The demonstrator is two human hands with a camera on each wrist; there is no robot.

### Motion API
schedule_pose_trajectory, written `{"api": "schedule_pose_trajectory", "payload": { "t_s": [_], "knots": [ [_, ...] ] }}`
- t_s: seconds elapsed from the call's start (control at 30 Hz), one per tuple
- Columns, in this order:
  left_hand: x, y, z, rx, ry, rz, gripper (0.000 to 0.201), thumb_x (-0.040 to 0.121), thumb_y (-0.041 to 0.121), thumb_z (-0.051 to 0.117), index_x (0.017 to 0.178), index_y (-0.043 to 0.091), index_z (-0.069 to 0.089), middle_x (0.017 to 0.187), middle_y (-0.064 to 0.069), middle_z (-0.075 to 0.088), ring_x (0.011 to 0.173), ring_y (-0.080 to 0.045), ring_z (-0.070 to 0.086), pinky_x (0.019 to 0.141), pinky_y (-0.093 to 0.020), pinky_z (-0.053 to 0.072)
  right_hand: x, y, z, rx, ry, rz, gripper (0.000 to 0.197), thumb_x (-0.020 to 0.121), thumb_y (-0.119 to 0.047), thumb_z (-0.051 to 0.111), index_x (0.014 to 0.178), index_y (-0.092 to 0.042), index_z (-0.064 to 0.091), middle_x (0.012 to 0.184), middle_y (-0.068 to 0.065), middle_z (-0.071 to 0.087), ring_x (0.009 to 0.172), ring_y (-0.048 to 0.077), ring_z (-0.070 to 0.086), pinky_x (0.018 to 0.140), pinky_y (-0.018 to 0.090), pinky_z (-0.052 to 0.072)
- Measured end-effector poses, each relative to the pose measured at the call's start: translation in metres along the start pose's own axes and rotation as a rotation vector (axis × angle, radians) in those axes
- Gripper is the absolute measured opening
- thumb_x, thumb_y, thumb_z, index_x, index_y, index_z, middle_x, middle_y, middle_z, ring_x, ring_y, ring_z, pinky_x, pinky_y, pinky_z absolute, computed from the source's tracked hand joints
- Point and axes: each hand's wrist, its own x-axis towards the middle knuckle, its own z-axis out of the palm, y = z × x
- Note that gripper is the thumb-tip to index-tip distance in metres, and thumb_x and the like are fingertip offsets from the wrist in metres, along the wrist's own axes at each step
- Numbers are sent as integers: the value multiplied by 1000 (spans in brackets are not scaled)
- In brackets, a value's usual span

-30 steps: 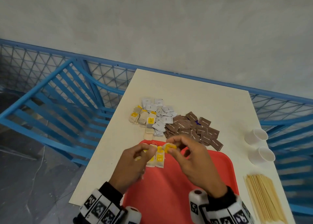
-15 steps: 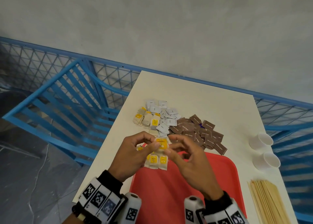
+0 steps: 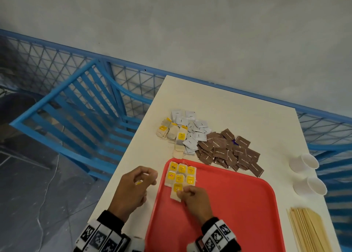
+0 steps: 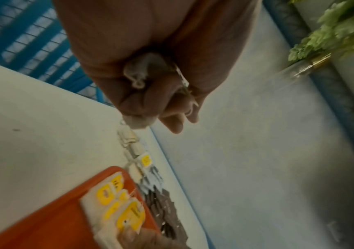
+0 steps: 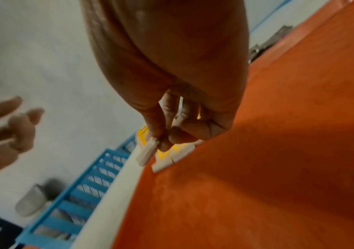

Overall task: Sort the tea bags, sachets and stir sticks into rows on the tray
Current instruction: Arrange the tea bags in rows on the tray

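Here, right hand (image 3: 193, 200) pinched a tea bag (image 3: 176, 191) at the grip, long axis pointing away toward the rows just beyond on the tray (image 3: 238, 204); left hand (image 3: 136, 185), off beside on the surface (image 3: 238, 107), clenched round spare bags

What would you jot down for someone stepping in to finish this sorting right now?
Right hand: pinches a tea bag low over the red tray, beside the six tea bags laid at its far left corner.
Left hand: over the table, grips more tea bags.
Done: two rows of three tea bags, a third begun.
Left: the loose tea bags, white sachets and brown sachets heaped beyond the tray, and the stir sticks to its right.
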Motion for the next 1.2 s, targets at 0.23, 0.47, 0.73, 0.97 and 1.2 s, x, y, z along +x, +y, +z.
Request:
{"api": "schedule_pose_trajectory", "payload": {
  "t_s": [0.23,0.47,0.73,0.97,1.2],
  "knots": [
    [-6,-28,-13,78,4,-104,17,93,29,66,90,12,69,79,-10,71,43,-14,40,40,-21,34,21,6,37,-107,83,72,32,80,-17,79,53,-19,62,54,-13,59,52,1,50,48,7,38],
    [-7,-30,-14,77,4,-111,19,94,33,64,92,14,69,78,-5,71,43,-12,44,40,-22,35,25,8,48,-171,124,88,38,74,-17,84,48,-20,56,51,-11,61,46,-2,52,49,12,41],
    [-8,-27,-9,-27,-39,-133,43,91,56,50,98,17,69,81,-2,69,48,-13,49,44,-22,33,19,5,46,-261,140,61,31,76,-22,79,62,-19,52,68,-5,68,74,7,67,64,28,55],
    [1,-23,-2,-518,-128,-372,78,87,68,40,113,-1,64,80,-16,63,52,-21,54,43,-24,42,6,-20,32,-305,98,-82,35,77,-25,76,66,-20,44,62,-6,54,57,7,47,56,23,40],
    [5,-23,25,-636,-251,-402,79,87,72,37,106,0,62,72,-18,60,52,-25,56,50,-30,44,-59,-95,-18,-109,-129,-487,13,84,-21,75,78,-15,66,65,4,57,59,3,46,57,17,37]
  ]
}}
